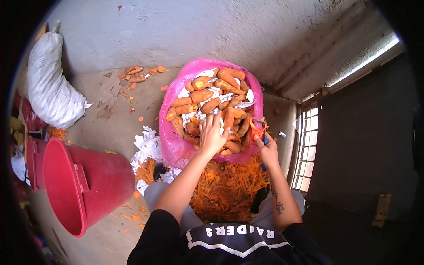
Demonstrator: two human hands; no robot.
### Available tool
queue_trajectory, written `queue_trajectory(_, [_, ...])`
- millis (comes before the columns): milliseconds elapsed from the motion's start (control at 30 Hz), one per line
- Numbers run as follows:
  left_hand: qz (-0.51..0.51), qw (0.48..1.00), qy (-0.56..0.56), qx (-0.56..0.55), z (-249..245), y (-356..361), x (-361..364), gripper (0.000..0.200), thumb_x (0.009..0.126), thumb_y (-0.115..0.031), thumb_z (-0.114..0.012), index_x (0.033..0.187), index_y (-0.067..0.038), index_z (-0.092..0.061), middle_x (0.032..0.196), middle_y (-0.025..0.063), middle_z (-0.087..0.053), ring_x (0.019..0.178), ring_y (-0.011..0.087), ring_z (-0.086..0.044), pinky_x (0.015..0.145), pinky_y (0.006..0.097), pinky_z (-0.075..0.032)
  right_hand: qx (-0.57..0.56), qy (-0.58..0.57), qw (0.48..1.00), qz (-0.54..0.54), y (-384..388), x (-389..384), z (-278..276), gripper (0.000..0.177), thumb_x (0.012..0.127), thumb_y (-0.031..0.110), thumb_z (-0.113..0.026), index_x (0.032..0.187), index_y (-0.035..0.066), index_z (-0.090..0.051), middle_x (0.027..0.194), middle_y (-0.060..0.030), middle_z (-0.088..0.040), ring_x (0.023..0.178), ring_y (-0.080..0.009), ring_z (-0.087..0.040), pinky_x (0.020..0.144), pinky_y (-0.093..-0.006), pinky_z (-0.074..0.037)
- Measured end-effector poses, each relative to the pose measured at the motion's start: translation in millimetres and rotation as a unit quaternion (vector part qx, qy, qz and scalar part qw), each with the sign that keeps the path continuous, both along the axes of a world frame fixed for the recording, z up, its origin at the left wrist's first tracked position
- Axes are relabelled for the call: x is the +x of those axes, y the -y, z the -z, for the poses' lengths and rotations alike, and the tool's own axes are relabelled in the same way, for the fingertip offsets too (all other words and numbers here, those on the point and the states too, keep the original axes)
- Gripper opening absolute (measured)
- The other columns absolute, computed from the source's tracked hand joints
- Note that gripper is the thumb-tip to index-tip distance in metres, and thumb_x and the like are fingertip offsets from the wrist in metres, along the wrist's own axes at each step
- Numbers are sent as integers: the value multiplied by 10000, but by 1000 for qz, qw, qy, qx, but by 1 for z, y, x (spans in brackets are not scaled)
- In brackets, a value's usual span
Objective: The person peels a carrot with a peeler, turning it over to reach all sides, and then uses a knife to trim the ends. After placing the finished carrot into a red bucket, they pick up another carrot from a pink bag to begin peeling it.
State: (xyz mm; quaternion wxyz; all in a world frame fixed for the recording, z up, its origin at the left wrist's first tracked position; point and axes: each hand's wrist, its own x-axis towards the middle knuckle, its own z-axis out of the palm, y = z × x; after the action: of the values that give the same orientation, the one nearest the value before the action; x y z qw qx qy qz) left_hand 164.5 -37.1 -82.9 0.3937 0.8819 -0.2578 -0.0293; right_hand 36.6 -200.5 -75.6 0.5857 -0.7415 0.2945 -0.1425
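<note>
A pink mesh sack [167, 128] stands with its mouth wide, full of carrots [227, 77] with crumpled white paper between them. My left hand [213, 134] reaches over its near side, with fingers stretched out onto the carrots and no carrot plainly gripped. At the sack's right rim, my right hand [268, 152] is closed around an orange peeler [258, 126], whose head points up and left. A blue part shows beside that hand. Between my legs, below the sack, lies a thick heap of orange carrot peelings [225, 190].
A red bucket [106, 176] lies tilted at the left, its mouth toward me. Beyond it a stuffed white sack [48, 79] leans at the wall. Carrot pieces [137, 77] lie by the back wall. Crumpled paper [148, 145] sits left of the pink sack. A barred window [307, 150] is at right.
</note>
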Motion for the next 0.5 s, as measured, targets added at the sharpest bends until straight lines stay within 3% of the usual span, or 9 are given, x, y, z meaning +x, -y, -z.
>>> queue_trajectory(67, [-38, 989, 92, 108, 13, 19, 10, 598, 798, -380, -667, 1234, -14, -486, 1220, 164, -476, 1146, 332, -458, 1017, 492, -295, 27, 4, 1000, -4, 2, 3, 4, 251, 903, 202, -606, 1071, 17, -627, 791, 21, -618, 700, -47, -493, 667, -229, -424])
queue_trajectory(200, [-39, 971, 125, 200, 41, 59, 24, 621, 780, -469, -659, 1138, 22, -532, 1186, 148, -488, 1143, 306, -458, 1045, 519, -227, 69, 29, 997, -13, -2, 10, 5, 264, 901, 214, -614, 1071, 13, -627, 818, 10, -636, 715, -48, -507, 681, -227, -431])
queue_trajectory(300, [-41, 977, 126, 164, 58, 63, 25, 567, 788, -451, -658, 1106, 7, -554, 1188, 141, -492, 1141, 289, -460, 1051, 521, -213, 44, 17, 999, -2, -2, 14, 9, 243, 900, 223, -615, 1023, 14, -631, 787, -5, -639, 699, -53, -512, 669, -234, -436])
queue_trajectory(333, [-53, 981, 168, 86, 59, 59, 24, 479, 815, -377, -653, 1091, 3, -558, 1047, 149, -566, 1044, 322, -518, 990, 495, -306, 42, 15, 999, 1, -2, 14, 14, 240, 901, 224, -613, 1016, 15, -631, 776, -6, -636, 693, -55, -513, 665, -236, -437])
queue_trajectory(433, [-68, 997, 33, 15, 52, 43, 29, 441, 860, -334, -633, 1126, 3, -532, 854, 146, -596, 911, 268, -574, 867, 414, -407, 40, 2, 999, 8, -4, 14, 12, 235, 904, 224, -605, 1010, 16, -629, 748, -13, -628, 677, -68, -516, 654, -244, -437])
queue_trajectory(500, [-121, 950, -224, -180, 41, 35, 31, 497, 908, -426, -568, 1138, 9, -501, 868, 190, -621, 829, 229, -620, 838, 339, -470, 37, 5, 999, 9, -6, 18, 11, 240, 903, 230, -605, 1009, 16, -630, 726, -15, -621, 665, -74, -516, 646, -247, -437])
